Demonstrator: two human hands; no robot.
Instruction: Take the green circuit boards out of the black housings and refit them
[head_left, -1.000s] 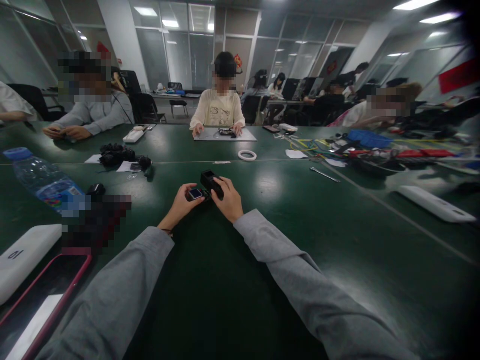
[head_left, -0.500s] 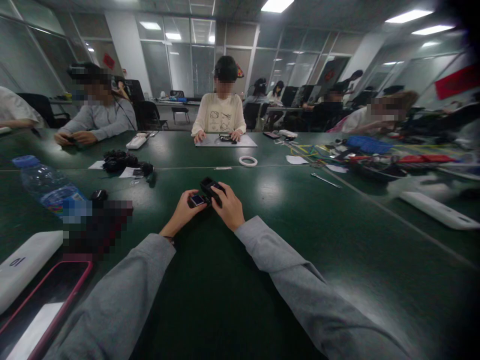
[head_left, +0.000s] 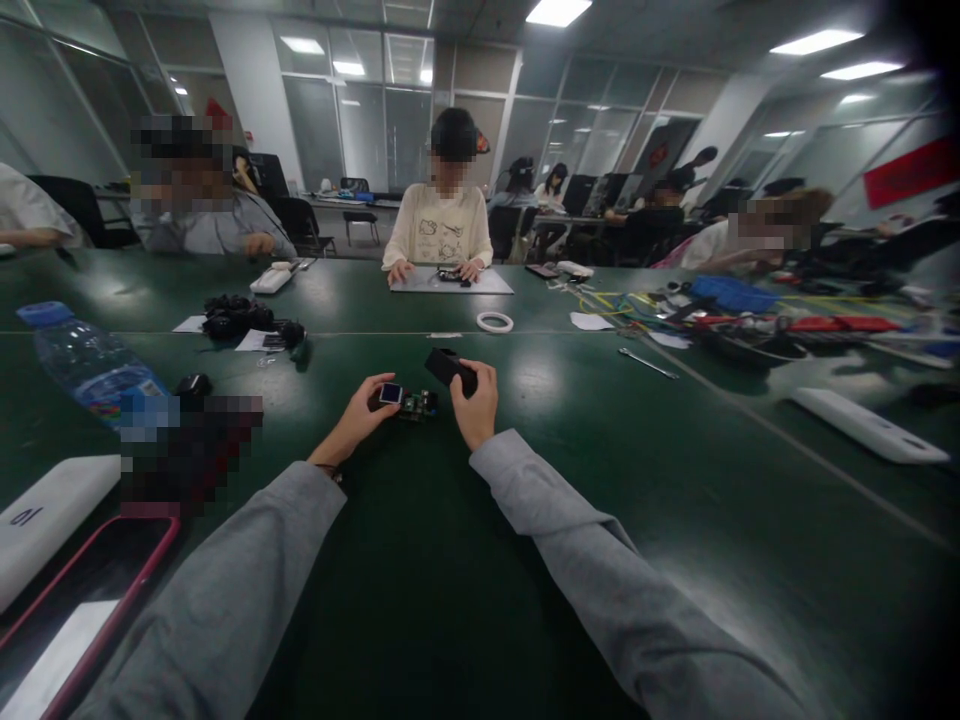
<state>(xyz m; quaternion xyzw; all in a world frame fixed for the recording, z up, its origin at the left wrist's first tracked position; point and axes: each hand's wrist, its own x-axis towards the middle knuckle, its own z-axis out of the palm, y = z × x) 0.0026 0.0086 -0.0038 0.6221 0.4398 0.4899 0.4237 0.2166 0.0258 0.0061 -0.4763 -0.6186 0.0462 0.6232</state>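
My left hand [head_left: 363, 412] is closed on a small circuit board [head_left: 417, 403] that has a little square screen [head_left: 390, 393] at its left end. The thumb and fingers pinch the board by the screen end, and the green part with its components lies exposed on the right. My right hand [head_left: 477, 403] grips a black plastic casing [head_left: 442, 368], tilted, just above and to the right of the board. A gap shows between the casing and the board. The fingers hide part of the casing's near end.
On the left are a water bottle [head_left: 97, 365], a white box-like device [head_left: 56, 515] and a red-edged phone [head_left: 97, 590]. Ahead lie black cable bundles [head_left: 240, 318] and a tape roll [head_left: 495, 322]. A wrench [head_left: 648, 363] and tangled wires [head_left: 637, 310] are right. A person [head_left: 439, 225] sits opposite.
My right hand has lifted the black casing away from the board, up and to the right, and turned it. The board's green part now shows. The person at the far left has raised a hand.
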